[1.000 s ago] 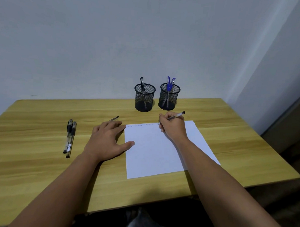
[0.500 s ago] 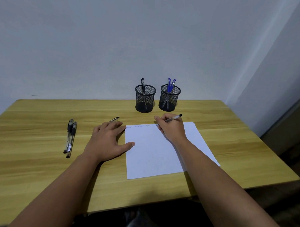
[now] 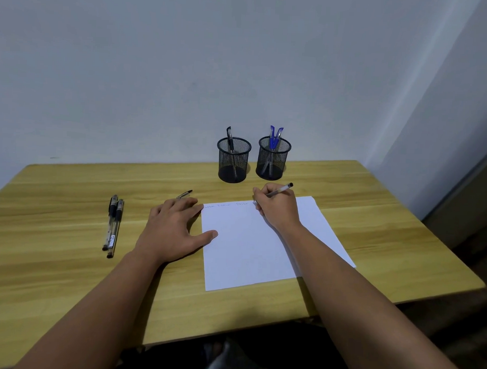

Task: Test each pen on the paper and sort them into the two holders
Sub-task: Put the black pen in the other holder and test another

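Observation:
A white sheet of paper (image 3: 251, 248) lies on the wooden desk, with faint scribbles along its top edge. My right hand (image 3: 277, 207) grips a clear pen (image 3: 281, 190), tip down on the paper's top edge. My left hand (image 3: 171, 228) lies flat with fingers spread, thumb on the paper's left edge. A pen cap (image 3: 184, 194) peeks out beyond its fingers. Two black pens (image 3: 112, 225) lie side by side at the left. The left mesh holder (image 3: 233, 160) holds one black pen; the right mesh holder (image 3: 273, 159) holds blue pens.
The wooden desk (image 3: 68, 275) stands against a pale wall, with both holders near its back edge. The desk's right edge drops off near a darker panel (image 3: 468, 203) at the far right.
My right hand has slid left along the paper's top edge with the pen. My left hand, the loose pens and the holders stay where they were.

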A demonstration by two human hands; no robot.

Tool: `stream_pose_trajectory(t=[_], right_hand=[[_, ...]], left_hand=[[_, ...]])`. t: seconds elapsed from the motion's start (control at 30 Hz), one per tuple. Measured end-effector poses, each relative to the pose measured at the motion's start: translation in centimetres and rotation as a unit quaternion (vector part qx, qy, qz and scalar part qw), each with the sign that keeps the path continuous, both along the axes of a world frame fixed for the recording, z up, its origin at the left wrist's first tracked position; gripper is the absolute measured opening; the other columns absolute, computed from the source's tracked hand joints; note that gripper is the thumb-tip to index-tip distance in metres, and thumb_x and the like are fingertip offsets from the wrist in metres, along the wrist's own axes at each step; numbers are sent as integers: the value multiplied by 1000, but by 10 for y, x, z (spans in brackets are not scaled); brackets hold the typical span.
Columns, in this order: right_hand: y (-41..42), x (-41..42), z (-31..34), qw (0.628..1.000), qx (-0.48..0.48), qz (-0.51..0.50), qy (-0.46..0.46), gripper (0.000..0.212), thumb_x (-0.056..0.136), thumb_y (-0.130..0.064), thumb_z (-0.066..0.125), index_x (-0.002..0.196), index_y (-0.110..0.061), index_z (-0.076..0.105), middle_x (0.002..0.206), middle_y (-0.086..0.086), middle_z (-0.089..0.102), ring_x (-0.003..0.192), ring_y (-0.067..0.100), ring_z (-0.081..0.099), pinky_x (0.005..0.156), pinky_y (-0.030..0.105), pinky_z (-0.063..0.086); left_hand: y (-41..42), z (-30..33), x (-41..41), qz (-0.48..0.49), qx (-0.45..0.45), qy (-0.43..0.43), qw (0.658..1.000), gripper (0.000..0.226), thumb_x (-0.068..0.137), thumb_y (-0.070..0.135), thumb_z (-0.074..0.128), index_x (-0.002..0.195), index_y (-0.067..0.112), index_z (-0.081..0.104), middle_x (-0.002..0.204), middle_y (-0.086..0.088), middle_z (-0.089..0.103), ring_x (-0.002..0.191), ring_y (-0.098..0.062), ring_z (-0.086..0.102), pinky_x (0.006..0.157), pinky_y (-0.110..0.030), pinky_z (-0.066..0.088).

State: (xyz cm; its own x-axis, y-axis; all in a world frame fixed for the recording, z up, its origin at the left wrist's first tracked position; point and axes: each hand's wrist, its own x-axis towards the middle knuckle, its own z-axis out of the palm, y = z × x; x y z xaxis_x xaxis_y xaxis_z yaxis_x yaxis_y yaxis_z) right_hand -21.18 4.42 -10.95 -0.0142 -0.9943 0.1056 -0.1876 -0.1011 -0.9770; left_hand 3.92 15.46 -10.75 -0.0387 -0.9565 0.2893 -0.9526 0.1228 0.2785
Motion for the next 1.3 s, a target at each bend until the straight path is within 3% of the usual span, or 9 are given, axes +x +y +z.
stream_pose_trajectory(t=[0.3, 0.47, 0.67, 0.9, 1.2, 1.3], right_hand=[[2, -3, 2, 999, -8, -30, -42, 39, 97, -17, 72, 71, 7, 56, 65, 29, 62, 53, 27, 59, 52, 31, 48], [1, -1, 5, 997, 5, -51, -50, 50, 86, -43, 81, 63, -7, 57, 56, 13, 60, 55, 28, 60, 58, 37, 52], [1, -3, 1, 999, 11, -40, -29, 46, 97, -23, 72, 73, 9, 50, 60, 18, 57, 54, 21, 64, 54, 33, 48], [0, -3, -1, 999, -1, -37, 0, 43, 96, -23, 73, 67, 3, 55, 67, 29, 65, 52, 20, 61, 52, 31, 47], [-2, -3, -2, 998, -9, -46, 30, 45, 93, -23, 71, 51, -17, 56, 59, 17, 68, 52, 25, 62, 54, 36, 50], [0, -3, -2, 998, -18, -50, 45, 43, 93, -26, 69, 54, -12, 57, 58, 17, 68, 51, 26, 61, 55, 37, 52]], left_hand=[[1, 1, 0, -1, -2, 6, 1000, 83, 74, 85, 48, 141, 37, 56, 151, 15, 46, 143, -13, 34, 114, -44, 25], [1, 2, -1, -3, 2, 6, 1000, 85, 74, 85, 47, 143, 36, 55, 152, 15, 45, 143, -13, 33, 114, -43, 24], [1, 2, -1, -1, 1, 4, 1000, 84, 74, 84, 48, 142, 36, 56, 151, 15, 46, 142, -13, 34, 113, -43, 25], [1, 2, -1, -1, 5, 1, 1000, 85, 74, 86, 46, 142, 36, 55, 152, 15, 45, 143, -13, 33, 114, -44, 25], [1, 2, -1, -1, 6, 5, 1000, 86, 73, 86, 46, 143, 36, 55, 153, 15, 45, 143, -13, 33, 114, -44, 25], [1, 2, -1, 0, 7, 4, 1000, 86, 74, 86, 46, 143, 36, 55, 153, 15, 44, 144, -12, 32, 114, -44, 25]])
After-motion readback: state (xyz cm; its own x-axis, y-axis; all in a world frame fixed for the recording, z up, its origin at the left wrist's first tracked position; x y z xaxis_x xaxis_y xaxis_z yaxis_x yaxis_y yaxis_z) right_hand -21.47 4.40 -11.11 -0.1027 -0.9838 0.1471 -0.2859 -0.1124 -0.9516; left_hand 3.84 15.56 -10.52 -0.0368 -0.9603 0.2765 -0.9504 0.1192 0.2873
